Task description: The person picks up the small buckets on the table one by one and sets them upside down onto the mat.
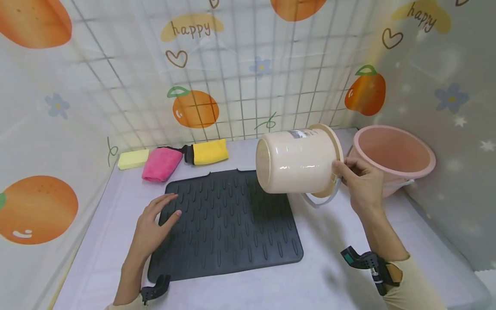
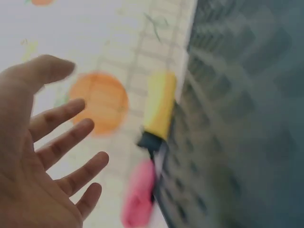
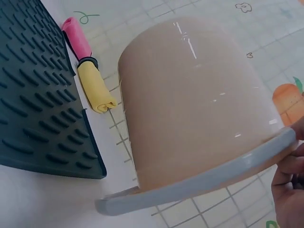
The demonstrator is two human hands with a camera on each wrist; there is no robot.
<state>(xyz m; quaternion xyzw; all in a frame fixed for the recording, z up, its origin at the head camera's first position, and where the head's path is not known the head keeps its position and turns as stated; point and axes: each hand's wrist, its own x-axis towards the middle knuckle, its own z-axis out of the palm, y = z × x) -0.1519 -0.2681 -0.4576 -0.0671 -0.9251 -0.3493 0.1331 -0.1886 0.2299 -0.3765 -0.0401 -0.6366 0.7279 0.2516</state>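
In the head view a cream bucket [image 1: 298,161] is tipped on its side in the air, its base facing left and its mouth toward the right. My right hand [image 1: 362,181] grips it by the rim, and its grey handle [image 1: 327,199] hangs below. The right wrist view shows the bucket [image 3: 194,104] large, with the fingers at the rim's right end. Over the left edge of a dark ribbed mat [image 1: 228,224], my left hand [image 1: 155,224] is held with fingers spread and nothing in it. The mat lies flat on the white table, partly under the bucket.
A pink basin-like bucket [image 1: 391,150] stands at the back right, near the right hand. Along the back left lie a pale yellow sponge-like block [image 1: 133,159], a pink cloth roll [image 1: 162,164] and a yellow cloth roll [image 1: 210,152]. A patterned curtain over a wire grid closes off the back.
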